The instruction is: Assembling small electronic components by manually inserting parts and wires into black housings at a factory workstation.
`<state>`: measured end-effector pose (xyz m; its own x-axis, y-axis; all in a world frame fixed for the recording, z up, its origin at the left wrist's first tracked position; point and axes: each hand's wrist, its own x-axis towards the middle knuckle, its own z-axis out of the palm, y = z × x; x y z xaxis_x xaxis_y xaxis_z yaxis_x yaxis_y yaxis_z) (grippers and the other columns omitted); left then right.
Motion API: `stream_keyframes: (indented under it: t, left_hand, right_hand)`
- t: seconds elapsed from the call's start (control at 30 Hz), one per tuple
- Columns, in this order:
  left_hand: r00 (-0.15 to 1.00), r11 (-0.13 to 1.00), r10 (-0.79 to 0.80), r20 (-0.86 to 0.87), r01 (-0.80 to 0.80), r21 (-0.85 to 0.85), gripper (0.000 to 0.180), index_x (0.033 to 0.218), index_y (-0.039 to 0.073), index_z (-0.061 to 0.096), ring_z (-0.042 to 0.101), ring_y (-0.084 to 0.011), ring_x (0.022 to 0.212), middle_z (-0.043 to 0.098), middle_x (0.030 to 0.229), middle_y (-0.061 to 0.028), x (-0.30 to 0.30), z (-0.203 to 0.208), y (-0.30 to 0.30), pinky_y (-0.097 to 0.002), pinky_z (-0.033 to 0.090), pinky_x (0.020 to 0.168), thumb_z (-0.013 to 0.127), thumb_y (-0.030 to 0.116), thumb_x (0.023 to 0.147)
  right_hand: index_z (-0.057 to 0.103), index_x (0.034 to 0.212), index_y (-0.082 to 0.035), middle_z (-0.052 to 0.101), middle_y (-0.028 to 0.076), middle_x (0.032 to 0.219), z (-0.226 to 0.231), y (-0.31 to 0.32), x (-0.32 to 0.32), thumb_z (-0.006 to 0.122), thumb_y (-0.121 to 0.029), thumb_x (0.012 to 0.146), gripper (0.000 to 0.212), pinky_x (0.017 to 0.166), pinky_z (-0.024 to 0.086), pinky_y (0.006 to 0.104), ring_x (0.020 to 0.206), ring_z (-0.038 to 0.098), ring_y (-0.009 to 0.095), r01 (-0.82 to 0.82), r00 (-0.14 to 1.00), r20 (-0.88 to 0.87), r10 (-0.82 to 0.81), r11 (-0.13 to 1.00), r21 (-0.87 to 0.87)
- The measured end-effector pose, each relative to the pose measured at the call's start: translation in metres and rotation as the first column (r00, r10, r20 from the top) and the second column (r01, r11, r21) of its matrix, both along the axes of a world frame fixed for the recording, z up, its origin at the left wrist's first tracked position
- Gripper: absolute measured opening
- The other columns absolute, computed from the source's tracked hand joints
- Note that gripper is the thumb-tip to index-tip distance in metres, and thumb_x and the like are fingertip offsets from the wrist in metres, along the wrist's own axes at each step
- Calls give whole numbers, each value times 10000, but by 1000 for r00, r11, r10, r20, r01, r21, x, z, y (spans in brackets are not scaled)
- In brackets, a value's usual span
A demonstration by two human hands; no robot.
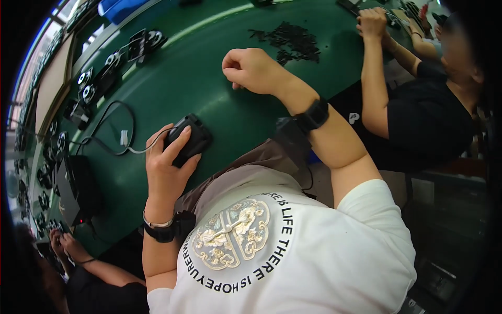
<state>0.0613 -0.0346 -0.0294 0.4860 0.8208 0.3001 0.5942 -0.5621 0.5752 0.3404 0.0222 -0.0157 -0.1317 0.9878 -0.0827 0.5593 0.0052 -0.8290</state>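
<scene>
My left hand [167,159] grips a small black plastic housing [191,141] just above the green tabletop. Its fingers and thumb lie across the near side of the housing, and a thin cable [140,152] runs off leftward from it. Farther to the right, my right hand [253,70] is raised over the table with its fingers curled in. Whatever is inside those fingers, if anything, is hidden. Beyond it lies a loose heap of small black strips [293,42].
A white connector [124,137] lies within the looped cable. Black parts with round silver pieces [112,60] line the table's left side, near a black box [78,186]. A blue bin [120,8] stands at the far edge. Co-workers sit right [423,115] and lower left [104,282].
</scene>
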Motion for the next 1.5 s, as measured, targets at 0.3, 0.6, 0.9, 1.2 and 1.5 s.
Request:
stream_keyframes:
  t: [0.3, 0.6, 0.9, 1.2, 1.5]
  left_hand:
    - [998, 998, -55, 28, 54, 36, 587, 1168, 198, 699, 552, -353, 1130, 605, 1194, -177, -45, -15, 0, -436, 445, 969, 839, 98, 607]
    - [997, 998, -67, 49, 66, 24, 586, 1169, 203, 697, 555, -350, 1125, 607, 1184, -172, -44, -16, 1, -433, 436, 975, 837, 96, 611]
    - [999, 1000, -26, 20, 26, -7, 597, 1173, 201, 704, 532, -331, 1156, 601, 1206, -158, -25, -13, 4, -421, 435, 976, 831, 60, 607]
    - [1000, 999, -2, 18, 3, -46, 605, 1180, 183, 704, 531, -326, 1158, 597, 1230, -149, -10, -18, 2, -419, 430, 984, 827, 44, 604]
    - [1000, 1000, -9, 18, 10, -21, 605, 1185, 179, 703, 539, -327, 1153, 607, 1223, -150, -10, -18, 5, -419, 423, 992, 823, 43, 608]
  right_hand:
    - [647, 979, 0, 648, 14, 889, -20, -39, -105, 646, -67, 915, 93, 735, 486, 212, 813, 592, 75, -124, 943, -288, 164, 980, 153]
    - [650, 981, 6, 641, 8, 879, -11, -26, -102, 665, -53, 893, 107, 729, 489, 220, 803, 589, 78, -208, 975, -81, 207, 978, -13]
    - [582, 1260, -2, 614, 135, 1219, -46, -65, 53, 636, -262, 942, 415, 937, 483, 347, 1095, 597, 241, 140, 879, 334, -340, 854, 501]
    - [402, 1460, -51, 365, 192, 1519, -64, -79, 53, 473, -648, 909, 815, 1155, 246, 485, 1411, 330, 355, -65, 654, 708, -267, 912, 404]
    - [344, 1503, -104, 248, 194, 1573, -49, -83, -9, 422, -753, 852, 923, 1161, 168, 561, 1449, 226, 395, -230, 623, 780, -59, 940, 254]
